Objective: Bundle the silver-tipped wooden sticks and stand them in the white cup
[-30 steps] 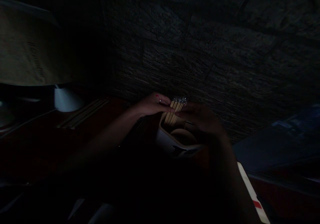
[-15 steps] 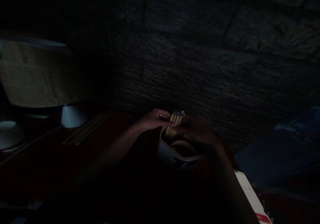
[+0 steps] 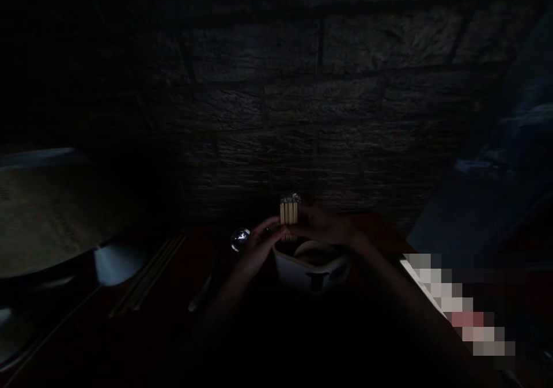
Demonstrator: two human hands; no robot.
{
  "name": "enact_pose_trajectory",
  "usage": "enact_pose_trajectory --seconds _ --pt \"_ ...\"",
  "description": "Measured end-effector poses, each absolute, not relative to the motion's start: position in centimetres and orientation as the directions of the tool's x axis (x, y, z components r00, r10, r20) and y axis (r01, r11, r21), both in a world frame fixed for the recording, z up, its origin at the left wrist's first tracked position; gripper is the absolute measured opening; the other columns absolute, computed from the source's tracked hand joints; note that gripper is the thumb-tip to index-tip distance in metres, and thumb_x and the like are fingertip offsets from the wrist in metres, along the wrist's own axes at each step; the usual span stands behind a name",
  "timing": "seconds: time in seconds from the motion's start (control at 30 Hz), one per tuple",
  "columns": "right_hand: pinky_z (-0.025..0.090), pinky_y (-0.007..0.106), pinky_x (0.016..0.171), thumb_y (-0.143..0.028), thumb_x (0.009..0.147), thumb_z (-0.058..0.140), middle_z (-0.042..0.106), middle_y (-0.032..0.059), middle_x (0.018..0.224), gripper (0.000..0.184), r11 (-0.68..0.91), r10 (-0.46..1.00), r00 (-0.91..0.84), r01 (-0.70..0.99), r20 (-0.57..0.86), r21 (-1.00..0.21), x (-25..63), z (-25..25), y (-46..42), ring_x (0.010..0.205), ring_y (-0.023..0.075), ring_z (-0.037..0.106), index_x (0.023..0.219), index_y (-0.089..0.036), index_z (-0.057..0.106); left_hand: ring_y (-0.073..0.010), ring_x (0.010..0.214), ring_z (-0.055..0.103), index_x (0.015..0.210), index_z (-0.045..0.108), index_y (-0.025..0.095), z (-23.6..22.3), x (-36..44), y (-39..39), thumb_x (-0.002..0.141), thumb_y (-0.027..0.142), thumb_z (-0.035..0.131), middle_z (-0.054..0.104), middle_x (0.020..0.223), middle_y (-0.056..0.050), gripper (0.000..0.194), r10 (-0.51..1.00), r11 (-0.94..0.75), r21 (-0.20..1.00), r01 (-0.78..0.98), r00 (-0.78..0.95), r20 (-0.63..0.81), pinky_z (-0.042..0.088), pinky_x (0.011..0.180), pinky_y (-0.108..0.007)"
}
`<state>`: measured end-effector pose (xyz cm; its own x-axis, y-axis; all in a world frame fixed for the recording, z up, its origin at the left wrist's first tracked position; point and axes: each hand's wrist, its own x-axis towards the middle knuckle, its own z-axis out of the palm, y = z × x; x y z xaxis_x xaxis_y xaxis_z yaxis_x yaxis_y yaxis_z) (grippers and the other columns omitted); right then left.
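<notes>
A bundle of light wooden chopsticks [image 3: 289, 212] with silvery tops stands upright at the back left of a white container [image 3: 298, 272]. My left hand [image 3: 261, 239] closes on its left side, thumb across the front. From the right, my right hand [image 3: 326, 225] has its fingers wrapped against the same bundle. Lower ends of the sticks are hidden by the fingers and the container's shadow. Inside the container, in front of the bundle, lies a pale round-edged thing [image 3: 317, 249]; its kind is unclear. Dark markings show on the container's front.
A shiny round metal thing [image 3: 240, 239] lies left of my left hand. Farther left are loose chopsticks [image 3: 149, 275], a white cup-like thing [image 3: 116, 264] and a large printed tan shape [image 3: 47, 215]. Behind rises a stone-block wall [image 3: 285, 100]. The scene is very dark.
The view has tilted and shifted. The bundle, slanted before, now looks upright, with both hands still around it. The shiny round metal thing beside my left hand has come into sight.
</notes>
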<state>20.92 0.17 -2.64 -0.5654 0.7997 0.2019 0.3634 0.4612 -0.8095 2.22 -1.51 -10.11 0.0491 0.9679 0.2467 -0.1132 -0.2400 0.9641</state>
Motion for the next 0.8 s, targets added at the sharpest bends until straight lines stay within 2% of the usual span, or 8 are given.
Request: enact_pose_trajectory --seconds 0.1,0.17,0.23,0.43,0.8 --pt "0.051 0.035 0.086 -0.039 0.073 0.075 0.071 0.004 0.111 0.044 0.443 0.76 -0.613 0.244 0.216 -0.862 21.3 -2.3 0.1 0.102 0.0237 0.065 0.113 -0.022 0.066 -0.0255 0.11 0.061 0.107 0.07 0.02 -10.1 2.2 -1.7 0.076 0.04 0.072 0.071 0.111 -0.007 0.038 0.965 -0.256 0.961 -0.106 0.033 0.261 0.044 0.098 -0.035" --pt "0.051 0.036 0.089 -0.037 0.076 0.072 0.071 0.0047 0.111 0.041 0.397 0.702 -0.682 0.134 0.206 -0.908 21.7 -2.1 0.2 0.103 0.0226 0.065 0.113 -0.019 0.065 -0.0253 0.11 0.062 0.105 0.071 0.021 -10.0 2.3 -1.9 0.076 0.04 0.072 0.072 0.109 -0.006 0.036 0.969 -0.246 0.963 -0.114 0.005 0.248 0.044 0.097 -0.035" --pt "0.05 0.035 0.09 -0.034 0.079 0.069 0.071 0.0046 0.108 0.036 0.376 0.661 -0.724 0.093 0.196 -0.922 22.1 -2.0 0.4 0.102 0.0209 0.066 0.112 -0.018 0.066 -0.0251 0.107 0.063 0.105 0.072 0.021 -9.8 2.4 -2.0 0.075 0.039 0.073 0.073 0.106 -0.006 0.035 0.972 -0.234 0.963 -0.13 0.002 0.237 0.045 0.095 -0.034" --pt "0.051 0.032 0.085 -0.031 0.081 0.066 0.072 0.0047 0.104 0.03 0.441 0.713 -0.673 0.211 0.198 -0.872 22.1 -2.5 0.8 0.095 0.0196 0.067 0.107 -0.017 0.068 -0.0228 0.1 0.066 0.104 0.072 0.021 -9.3 2.7 -2.2 0.073 0.034 0.075 0.074 0.103 -0.005 0.034 0.978 -0.192 0.965 -0.18 0.044 0.202 0.047 0.09 -0.031" --pt "0.052 0.03 0.08 -0.034 0.079 0.068 0.074 0.0038 0.101 0.028 0.426 0.699 -0.698 0.229 0.157 -0.875 22.3 -2.3 0.8 0.092 0.0197 0.068 0.102 -0.017 0.071 -0.0226 0.1 0.066 0.102 0.072 0.022 -9.6 2.9 -2.3 0.075 0.031 0.073 0.073 0.103 -0.004 0.028 0.987 -0.144 0.96 -0.242 0.038 0.157 0.047 0.089 -0.032"
